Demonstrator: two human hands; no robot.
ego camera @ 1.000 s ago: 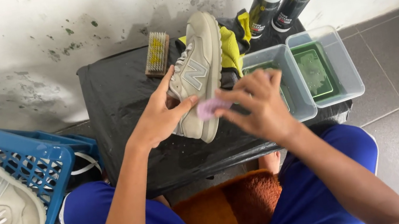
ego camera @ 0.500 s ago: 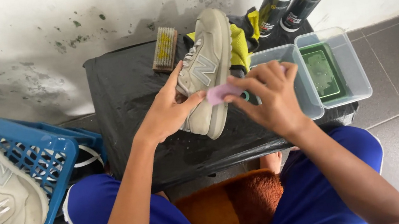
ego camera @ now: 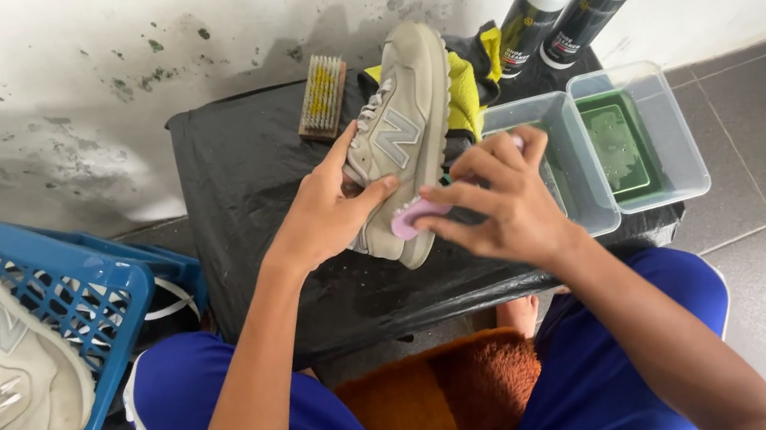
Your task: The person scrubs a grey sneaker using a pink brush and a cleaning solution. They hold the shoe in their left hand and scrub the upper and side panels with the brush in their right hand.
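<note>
My left hand (ego camera: 327, 215) is gripping the beige suede-and-mesh sneaker (ego camera: 400, 137), propped mid-table (ego camera: 246, 175), long axis running front edge to back, toe toward the wall. My right hand (ego camera: 493, 204) is clasping a pink brush (ego camera: 412, 216) against its sole.

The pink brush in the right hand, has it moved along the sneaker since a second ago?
Yes. The pink brush has slid from the sneaker's middle toward its near end.

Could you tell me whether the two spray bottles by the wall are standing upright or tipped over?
Upright. Both spray bottles stand on their bases against the wall, black nozzles on top; their slant looks like camera angle.
</note>
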